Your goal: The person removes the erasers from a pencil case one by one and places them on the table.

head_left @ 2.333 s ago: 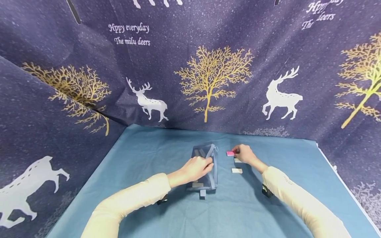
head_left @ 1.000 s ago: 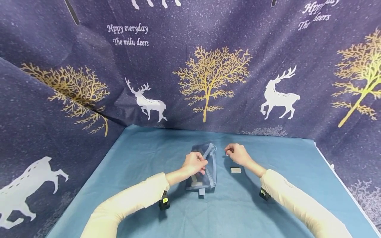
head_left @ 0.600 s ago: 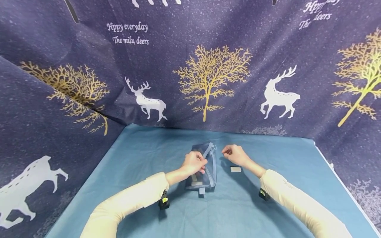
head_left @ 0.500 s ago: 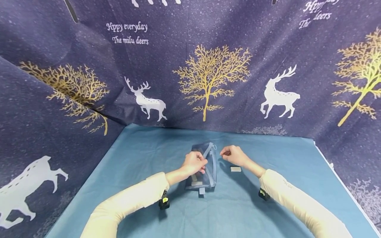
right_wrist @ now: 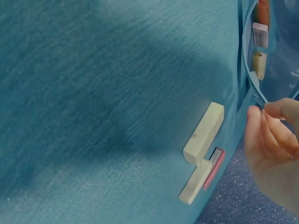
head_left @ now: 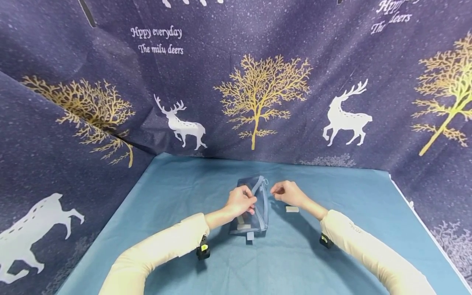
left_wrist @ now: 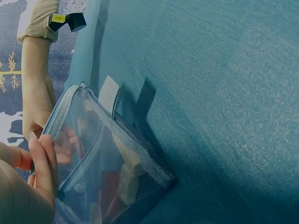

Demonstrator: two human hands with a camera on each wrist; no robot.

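In the head view my left hand (head_left: 240, 201) pinches the edge of a blue mesh zip pouch (head_left: 263, 205), drawing its mouth apart. The left wrist view shows my fingers at the zip edge of the pouch (left_wrist: 100, 121). Several small erasers show through the mesh, among them a red one (left_wrist: 111, 186). My right hand (head_left: 289, 193) hovers just right of the pouch, fingers loosely bent, nothing visible in them. The right wrist view has a long white eraser (right_wrist: 205, 133), a second white eraser (right_wrist: 194, 183) and a pink one (right_wrist: 215, 167) on the cloth.
A blue cloth (head_left: 177, 184) covers the table. Dark blue curtains (head_left: 206, 82) with deer and trees stand behind it and at the left. A grey tag (head_left: 250, 236) sticks out from the pouch's near end.
My right hand has shifted left toward the pouch, away from over the pink and white erasers; its fingers have loosened. My left hand still pinches the pouch, its fingers slightly repositioned.
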